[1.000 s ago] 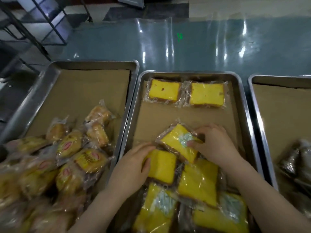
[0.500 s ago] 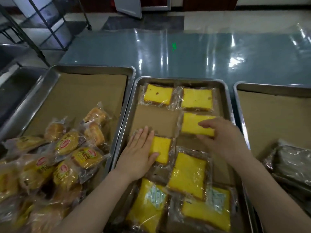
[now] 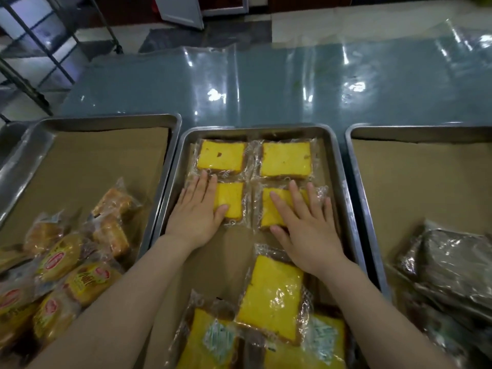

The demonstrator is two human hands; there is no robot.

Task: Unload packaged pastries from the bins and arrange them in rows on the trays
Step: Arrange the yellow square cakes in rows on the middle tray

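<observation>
Hands lie flat, fingers straight, gripping nothing: the left hand [image 3: 198, 209] presses the left cake [image 3: 231, 199] of the second row, the right hand [image 3: 303, 225] the right cake [image 3: 273, 211], likely nudging both snug under the far row [image 3: 222, 155] of two so the lines run square. All four sit at the far end of the middle tray [image 3: 255, 129] on brown paper [image 3: 226, 262]; loose cakes [image 3: 269, 296] wait heaped at its near end. The left tray [image 3: 106, 120] holds a jumble of round wrapped pastries [image 3: 69, 262], the right tray [image 3: 415, 127] dark shiny packets [image 3: 452, 262], both unsorted. All three trays stand side by side on the glossy worktop [image 3: 266, 89].
</observation>
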